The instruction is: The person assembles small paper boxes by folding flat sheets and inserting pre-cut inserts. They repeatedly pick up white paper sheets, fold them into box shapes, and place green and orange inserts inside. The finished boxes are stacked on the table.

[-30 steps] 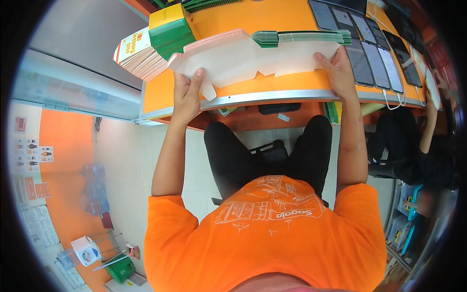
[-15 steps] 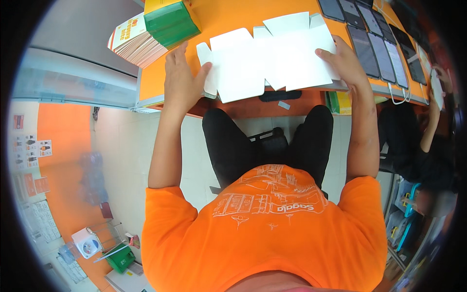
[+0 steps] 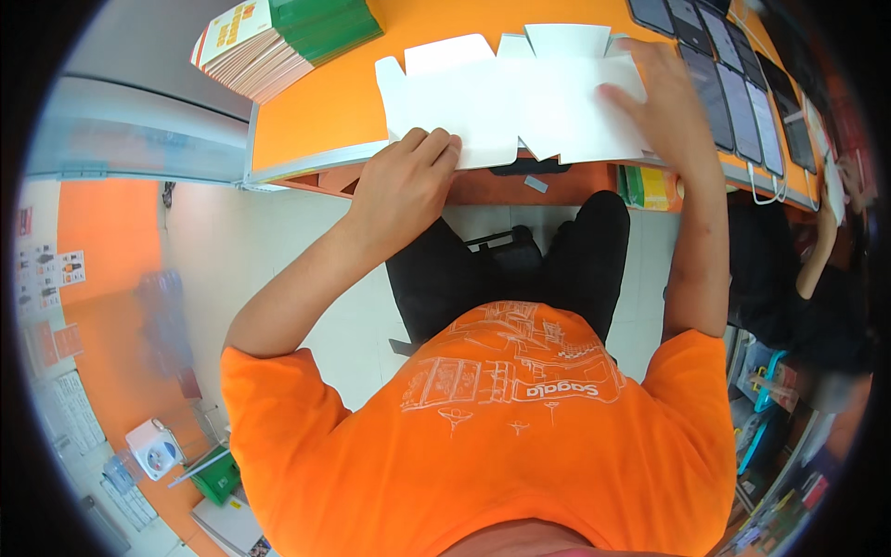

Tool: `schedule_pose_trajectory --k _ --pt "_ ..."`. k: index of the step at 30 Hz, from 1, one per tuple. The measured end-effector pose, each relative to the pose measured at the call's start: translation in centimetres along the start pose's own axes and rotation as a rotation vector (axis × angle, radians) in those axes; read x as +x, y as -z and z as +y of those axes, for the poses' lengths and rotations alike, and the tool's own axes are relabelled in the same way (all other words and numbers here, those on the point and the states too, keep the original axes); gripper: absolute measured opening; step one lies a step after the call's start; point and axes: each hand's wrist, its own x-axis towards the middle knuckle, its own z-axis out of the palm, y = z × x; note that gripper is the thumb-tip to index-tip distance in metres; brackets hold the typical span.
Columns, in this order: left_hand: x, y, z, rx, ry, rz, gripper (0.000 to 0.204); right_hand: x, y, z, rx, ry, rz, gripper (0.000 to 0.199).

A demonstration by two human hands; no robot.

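Head view: flat white carton [image 3: 515, 102], left hand [image 3: 406, 181] at near edge, grip unclear; right hand [image 3: 668, 104] spread, blurred.

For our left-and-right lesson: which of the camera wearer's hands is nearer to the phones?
Right. The right hand is just left of the phones, at the right end of the white card; the left hand is farther left, at the card's near edge.
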Motion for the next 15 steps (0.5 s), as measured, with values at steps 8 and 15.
schedule_pose_trajectory --k 8,15 --pt "0.9 1.0 -1.3 -0.154 0.072 -0.113 0.015 -0.3 -1.6 -11.6 0.326 0.323 -0.356 0.023" --pt "3.4 1.8 -3.7 -0.289 0.163 -0.272 0.022 2.6 -3.2 -11.2 0.28 0.329 -0.403 0.017"
